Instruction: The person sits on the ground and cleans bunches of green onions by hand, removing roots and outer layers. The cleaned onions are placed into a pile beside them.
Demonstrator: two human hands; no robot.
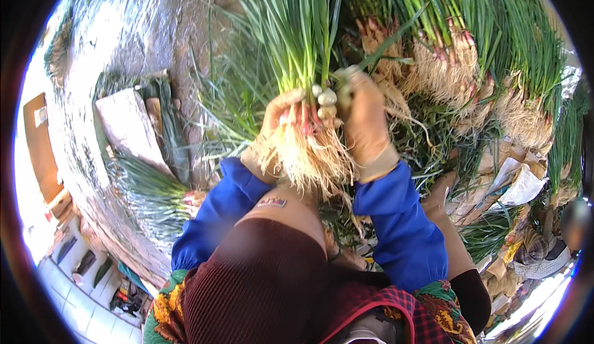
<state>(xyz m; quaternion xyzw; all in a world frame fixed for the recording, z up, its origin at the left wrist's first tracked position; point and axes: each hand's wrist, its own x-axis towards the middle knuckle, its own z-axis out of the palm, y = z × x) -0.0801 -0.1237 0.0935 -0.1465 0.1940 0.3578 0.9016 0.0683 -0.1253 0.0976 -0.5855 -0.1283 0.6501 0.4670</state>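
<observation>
Upright in front of me is a bunch of green allium plants [304, 56] with pinkish stem bases and long pale roots [308, 158]. My left hand [274, 114], in a tan work glove, is wrapped around the bunch just above the roots. Its soiled fingertips come out on the right side of the stems. My right hand [369, 116], gloved alike, is blurred and curled beside the bunch. A long green leaf [390, 40] runs up and right from near its fingertips; whether the fingers hold it cannot be made out.
More rooted bunches [445, 65] lie in a row at the upper right. Loose leaves [236, 93] litter the ground to the left, beside wet plastic sheeting [139, 24]. Another bunch [153, 191] lies at the lower left. At the far right edge is another person [540, 253].
</observation>
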